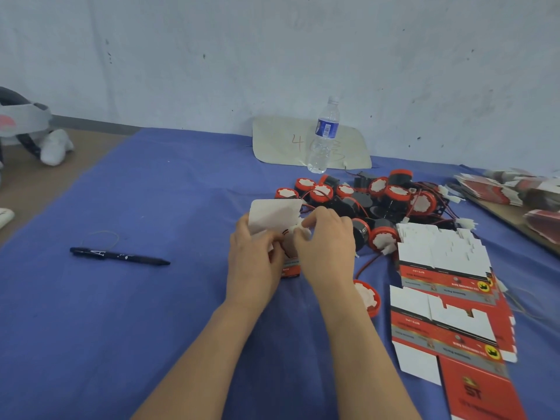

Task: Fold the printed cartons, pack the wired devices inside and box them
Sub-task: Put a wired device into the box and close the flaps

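A half-folded printed carton (274,218) stands on the blue cloth at the centre, its white flap raised. My left hand (254,262) grips its left side. My right hand (325,241) pinches a white connector with red and black wire at the carton's mouth. The device itself is hidden between my hands. A heap of red and black wired devices (372,201) lies just behind and to the right. One more device (368,297) sits by my right forearm. Flat printed cartons (445,298) are stacked at the right.
A black pen (118,256) and a rubber band (101,237) lie at the left on the cloth. A water bottle (324,137) stands before a beige card (278,140) by the wall. More flat cartons (512,189) sit on a board at far right.
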Demonstrator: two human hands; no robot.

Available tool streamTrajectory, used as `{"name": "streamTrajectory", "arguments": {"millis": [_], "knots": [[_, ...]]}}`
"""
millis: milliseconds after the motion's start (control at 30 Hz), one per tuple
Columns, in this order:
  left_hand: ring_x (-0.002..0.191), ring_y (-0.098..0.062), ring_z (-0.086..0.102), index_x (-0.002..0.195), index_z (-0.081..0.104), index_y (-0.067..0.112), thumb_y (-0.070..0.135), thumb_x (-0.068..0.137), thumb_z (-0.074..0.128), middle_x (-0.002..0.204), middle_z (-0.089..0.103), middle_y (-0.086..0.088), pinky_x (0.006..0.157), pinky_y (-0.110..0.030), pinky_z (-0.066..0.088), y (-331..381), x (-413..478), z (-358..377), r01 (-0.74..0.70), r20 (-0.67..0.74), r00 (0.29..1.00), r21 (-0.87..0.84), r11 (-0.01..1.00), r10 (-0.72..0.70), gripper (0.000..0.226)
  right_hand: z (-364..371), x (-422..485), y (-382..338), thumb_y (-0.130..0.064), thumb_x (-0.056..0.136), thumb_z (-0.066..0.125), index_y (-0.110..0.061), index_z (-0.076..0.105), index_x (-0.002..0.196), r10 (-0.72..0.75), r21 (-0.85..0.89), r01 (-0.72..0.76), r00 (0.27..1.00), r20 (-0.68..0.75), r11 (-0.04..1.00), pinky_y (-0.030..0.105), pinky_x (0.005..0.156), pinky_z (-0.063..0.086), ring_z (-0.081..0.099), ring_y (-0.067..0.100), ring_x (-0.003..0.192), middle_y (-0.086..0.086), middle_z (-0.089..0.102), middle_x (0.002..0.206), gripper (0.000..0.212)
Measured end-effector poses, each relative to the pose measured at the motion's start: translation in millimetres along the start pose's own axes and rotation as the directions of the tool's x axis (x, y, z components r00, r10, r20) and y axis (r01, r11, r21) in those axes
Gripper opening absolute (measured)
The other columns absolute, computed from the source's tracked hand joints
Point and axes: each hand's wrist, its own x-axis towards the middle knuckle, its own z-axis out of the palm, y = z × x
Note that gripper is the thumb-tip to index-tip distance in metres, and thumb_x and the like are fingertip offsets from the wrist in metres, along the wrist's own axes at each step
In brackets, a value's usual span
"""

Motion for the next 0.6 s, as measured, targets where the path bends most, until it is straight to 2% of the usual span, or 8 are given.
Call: {"name": "streamTrajectory", "arguments": {"millis": [67,167,333,500,600], "knots": [[0.118,-0.021,0.04,0.086,0.073,0.018,0.012,0.088,0.057,0.14,0.038,-0.004,0.09,-0.032,0.044,2,-1,0,-0.011,0.001,1.0,0.041,0.999,0.011,0.018,1,0,-1,-0.021,0.09,0.057,-0.018,0.058,0.098,-0.01,-0.033,0.011,1.0,0.01,0.999,0.027,0.079,0.033,0.037,0.015,0.092,-0.003,0.058,0.103,0.009],[0.117,-0.023,0.041,0.089,0.073,0.016,0.014,0.09,0.056,0.14,0.038,-0.006,0.093,-0.036,0.045,4,-2,-1,-0.007,0.005,1.0,0.049,0.999,0.007,0.017,4,-1,-4,-0.025,0.09,0.058,-0.019,0.063,0.104,-0.036,-0.062,0.038,0.999,0.034,0.997,0.027,0.087,0.032,0.037,0.017,0.104,-0.002,0.052,0.113,0.016],[0.107,-0.021,0.044,0.09,0.061,0.015,0.015,0.088,0.057,0.135,0.038,-0.003,0.085,-0.042,0.048,7,-2,-4,0.043,0.004,0.999,0.027,0.999,-0.043,0.005,3,-4,-7,-0.027,0.09,0.057,-0.016,0.067,0.101,-0.071,-0.1,0.077,0.996,0.06,0.992,0.028,0.09,0.032,0.036,0.019,0.111,-0.001,0.048,0.12,0.018],[0.114,-0.023,0.047,0.091,0.069,0.015,0.016,0.089,0.058,0.14,0.038,-0.003,0.088,-0.042,0.049,9,-2,-3,0.031,-0.02,0.999,0.047,0.998,-0.03,0.011,5,-3,-11,-0.023,0.092,0.054,-0.015,0.066,0.1,-0.113,-0.1,0.125,0.986,0.12,0.987,0.032,0.093,0.033,0.038,0.02,0.112,-0.002,0.051,0.121,0.017],[0.114,-0.023,0.043,0.09,0.07,0.014,0.016,0.09,0.054,0.144,0.035,-0.003,0.089,-0.039,0.046,7,-2,-3,0.026,-0.017,1.0,0.093,0.995,-0.024,0.016,6,-2,-7,-0.023,0.092,0.053,-0.016,0.068,0.103,-0.058,-0.183,0.082,0.99,0.132,0.98,0.031,0.093,0.031,0.035,0.021,0.117,-0.003,0.046,0.127,0.02]]}}
